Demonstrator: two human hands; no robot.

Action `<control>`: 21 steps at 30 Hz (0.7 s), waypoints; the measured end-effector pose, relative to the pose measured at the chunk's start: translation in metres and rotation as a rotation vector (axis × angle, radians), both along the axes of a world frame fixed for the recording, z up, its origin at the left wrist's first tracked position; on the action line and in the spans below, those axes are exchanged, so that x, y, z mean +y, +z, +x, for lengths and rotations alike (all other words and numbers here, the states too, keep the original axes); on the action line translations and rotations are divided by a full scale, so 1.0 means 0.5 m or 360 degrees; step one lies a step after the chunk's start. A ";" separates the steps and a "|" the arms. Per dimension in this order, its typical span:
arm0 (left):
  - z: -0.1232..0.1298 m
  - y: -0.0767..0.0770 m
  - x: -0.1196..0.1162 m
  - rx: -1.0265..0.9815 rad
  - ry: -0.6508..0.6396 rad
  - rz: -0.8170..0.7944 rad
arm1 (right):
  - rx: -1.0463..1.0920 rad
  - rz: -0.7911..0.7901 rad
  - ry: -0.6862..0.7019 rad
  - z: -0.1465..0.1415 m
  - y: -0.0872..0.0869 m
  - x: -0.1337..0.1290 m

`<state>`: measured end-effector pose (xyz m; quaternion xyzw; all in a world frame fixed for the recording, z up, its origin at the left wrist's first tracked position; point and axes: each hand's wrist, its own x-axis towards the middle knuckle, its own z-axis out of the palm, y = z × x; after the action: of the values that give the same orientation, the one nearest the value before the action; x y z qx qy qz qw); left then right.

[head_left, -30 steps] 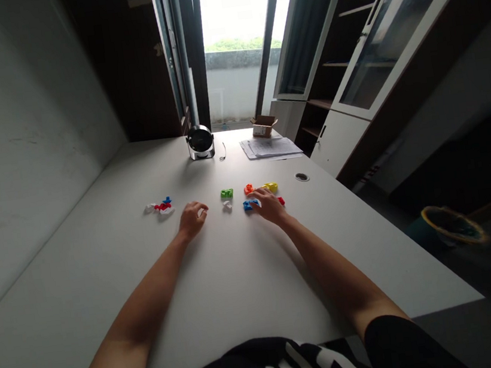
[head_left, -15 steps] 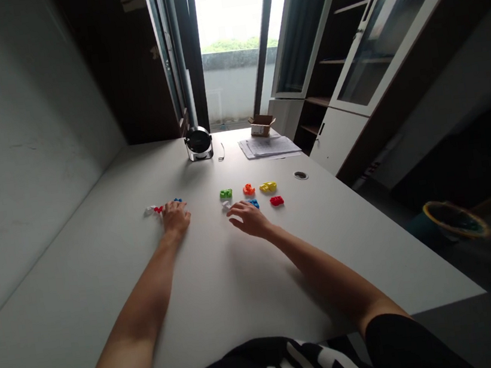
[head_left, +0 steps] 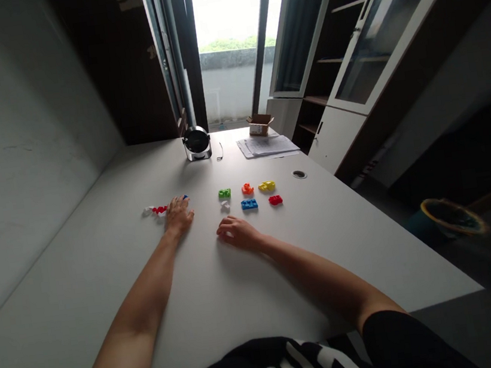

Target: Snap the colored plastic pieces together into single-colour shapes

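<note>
Left hand (head_left: 178, 216) half curled, fingers on small plastic pieces (head_left: 155, 210) of red, white, blue; cannot tell if gripping. Right hand (head_left: 237, 234) open, resting on surface (head_left: 311, 272), holding nothing, near white piece (head_left: 225, 206). Risk: careless finger slide may knock pieces, scatter them.

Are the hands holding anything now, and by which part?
The right hand rests empty on the table. The left hand lies over the red and white pieces; whether it grips one cannot be told.
</note>
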<state>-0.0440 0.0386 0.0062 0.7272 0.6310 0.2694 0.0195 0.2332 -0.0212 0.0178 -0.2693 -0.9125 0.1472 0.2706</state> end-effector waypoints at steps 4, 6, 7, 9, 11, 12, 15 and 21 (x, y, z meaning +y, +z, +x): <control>0.006 0.007 0.004 0.0048 0.0018 0.0022 | 0.0055 0.0015 -0.0025 -0.005 -0.003 0.000; 0.011 0.010 -0.006 0.0058 -0.0022 0.0051 | 0.0069 0.0003 -0.0032 -0.005 -0.004 0.000; 0.016 0.011 -0.013 0.0055 -0.0054 0.0061 | 0.0071 -0.0006 -0.0035 -0.005 -0.005 0.001; 0.026 0.013 -0.027 0.0050 -0.0138 0.0061 | 0.0075 -0.0022 -0.0043 -0.005 -0.005 0.002; 0.037 0.016 -0.038 0.0044 -0.0227 0.0040 | 0.0086 -0.0030 -0.0045 -0.004 -0.006 0.004; 0.042 0.018 -0.042 0.0031 -0.0257 0.0034 | 0.0095 -0.0035 -0.0044 -0.004 -0.007 0.005; 0.052 0.021 -0.048 -0.0090 -0.0289 0.0031 | 0.0130 -0.0064 -0.0056 -0.003 -0.009 0.008; 0.082 0.018 -0.049 -0.0778 -0.0365 -0.0110 | 0.0228 -0.0045 -0.0203 0.002 -0.014 0.013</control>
<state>-0.0031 0.0143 0.0153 0.7063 0.5299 0.4111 0.2264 0.2341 -0.0148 0.0106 -0.3193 -0.8696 0.1614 0.3401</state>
